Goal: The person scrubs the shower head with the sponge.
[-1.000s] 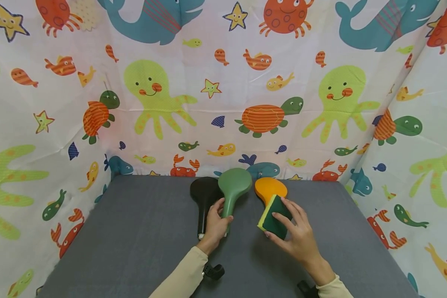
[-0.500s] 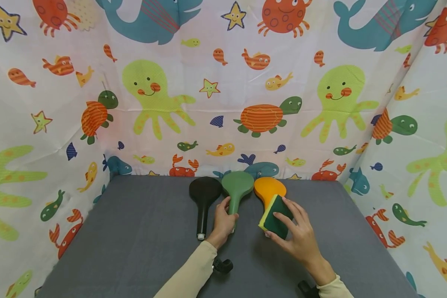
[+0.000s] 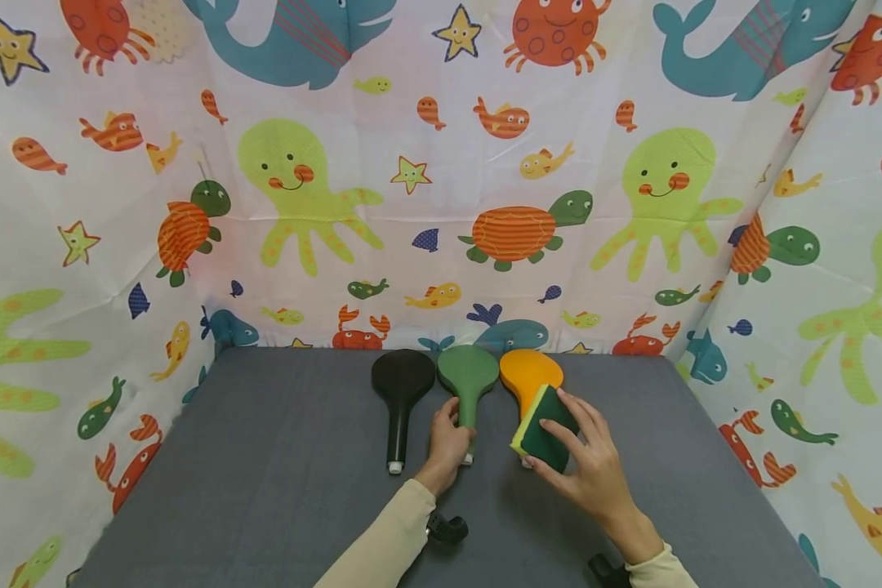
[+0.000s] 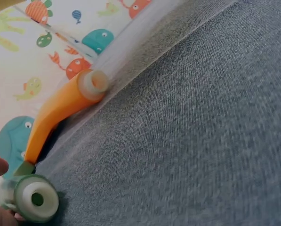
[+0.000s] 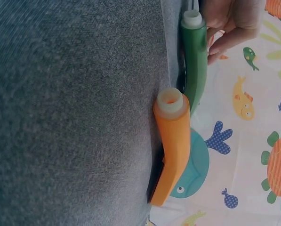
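Note:
Three handheld shower heads lie in a row at the back of the table, round heads away from me: black (image 3: 403, 376), green (image 3: 468, 369) and orange (image 3: 531, 369). My left hand (image 3: 447, 445) holds the green one by its handle; in the left wrist view its white hollow end (image 4: 42, 200) shows beside my fingertips. My right hand (image 3: 594, 469) pinches a green and yellow sponge (image 3: 550, 429) between thumb and fingers. The sponge covers most of the orange handle in the head view. The right wrist view shows the orange shower head (image 5: 173, 141), but not the sponge.
A grey cloth covers the table (image 3: 279, 482). A white curtain (image 3: 412, 269) printed with sea animals hangs behind and at both sides, close to the round heads. A black strap device (image 3: 447, 529) sits at my left wrist.
My left hand has moved the green shower head right and toward me, away from the black one, and it now lies between the other two. My right hand with the sponge stays nearly still.

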A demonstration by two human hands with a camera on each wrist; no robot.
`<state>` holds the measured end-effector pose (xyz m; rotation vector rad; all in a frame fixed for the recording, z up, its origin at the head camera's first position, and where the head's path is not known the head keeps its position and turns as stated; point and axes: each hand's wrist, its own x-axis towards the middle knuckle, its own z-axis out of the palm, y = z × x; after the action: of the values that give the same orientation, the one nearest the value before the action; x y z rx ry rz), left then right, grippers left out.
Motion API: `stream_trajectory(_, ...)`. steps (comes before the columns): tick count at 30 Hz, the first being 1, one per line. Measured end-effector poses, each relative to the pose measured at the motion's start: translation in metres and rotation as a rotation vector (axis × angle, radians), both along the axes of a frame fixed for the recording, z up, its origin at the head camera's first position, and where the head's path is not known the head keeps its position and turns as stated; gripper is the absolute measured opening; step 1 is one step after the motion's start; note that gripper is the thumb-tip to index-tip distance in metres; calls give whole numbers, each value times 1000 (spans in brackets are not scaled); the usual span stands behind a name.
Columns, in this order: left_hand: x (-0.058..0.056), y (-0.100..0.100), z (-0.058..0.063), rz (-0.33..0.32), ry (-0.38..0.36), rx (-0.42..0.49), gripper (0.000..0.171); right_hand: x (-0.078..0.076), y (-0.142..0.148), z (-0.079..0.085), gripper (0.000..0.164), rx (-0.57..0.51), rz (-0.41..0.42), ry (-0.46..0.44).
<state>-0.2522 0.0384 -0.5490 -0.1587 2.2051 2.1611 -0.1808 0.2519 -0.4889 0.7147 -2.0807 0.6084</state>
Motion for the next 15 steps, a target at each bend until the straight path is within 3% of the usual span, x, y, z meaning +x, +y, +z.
stream_trajectory(8, 4, -11, 5, -92, 8, 7, 68, 2, -3, 2, 55, -6, -4, 19)
stream_trajectory(15, 17, -30, 16, -91, 22, 16, 58, 5, -9, 12, 57, -14, -22, 0)
